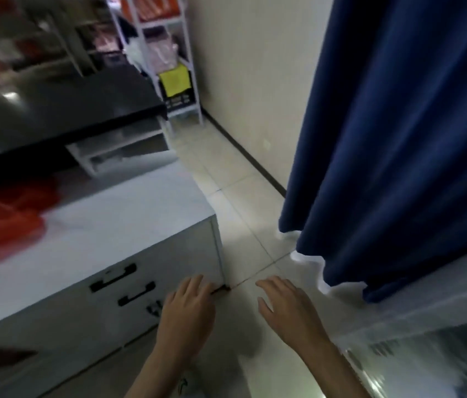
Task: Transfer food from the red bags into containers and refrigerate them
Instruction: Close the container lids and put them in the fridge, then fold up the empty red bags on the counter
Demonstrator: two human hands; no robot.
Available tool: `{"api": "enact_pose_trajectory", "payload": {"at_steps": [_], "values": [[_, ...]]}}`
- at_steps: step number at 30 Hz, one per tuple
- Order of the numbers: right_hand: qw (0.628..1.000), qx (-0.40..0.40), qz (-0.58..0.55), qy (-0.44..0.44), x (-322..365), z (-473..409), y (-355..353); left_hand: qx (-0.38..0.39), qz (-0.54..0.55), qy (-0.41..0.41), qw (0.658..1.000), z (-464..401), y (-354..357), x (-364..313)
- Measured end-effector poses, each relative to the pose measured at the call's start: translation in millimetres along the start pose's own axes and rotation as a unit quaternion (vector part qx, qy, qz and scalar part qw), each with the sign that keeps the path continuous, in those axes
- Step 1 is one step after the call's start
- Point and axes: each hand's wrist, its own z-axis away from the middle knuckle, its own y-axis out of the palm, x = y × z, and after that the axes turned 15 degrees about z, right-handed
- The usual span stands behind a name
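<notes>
A dark blue curtain (398, 139) hung at the right, its hem reaching the pale tiled floor (243, 225). A white cabinet (111, 282) with black drawer handles (113, 278) stood at the left, a black countertop (68, 116) behind it. Against the far wall stood a white shelving rack (189, 67) with a yellow cloth (174, 80) draped on it.

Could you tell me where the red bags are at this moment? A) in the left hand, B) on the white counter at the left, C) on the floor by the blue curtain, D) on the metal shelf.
B: the red bags lie on the white counter, and both hands are empty.
</notes>
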Motion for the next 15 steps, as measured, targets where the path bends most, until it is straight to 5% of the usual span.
{"api": "enact_pose_trajectory", "payload": {"at_steps": [6, 15], "values": [[0.995, -0.004, 0.001, -0.104, 119.4, -66.4, 0.1, -0.041, 0.01, -0.127, 0.991, 51.1, -34.8, 126.3], [0.979, 0.035, -0.019, -0.198, 309.9, -141.8, 20.5, -0.104, 0.035, -0.184, 0.977, 103.7, -92.4, 291.8]]}}
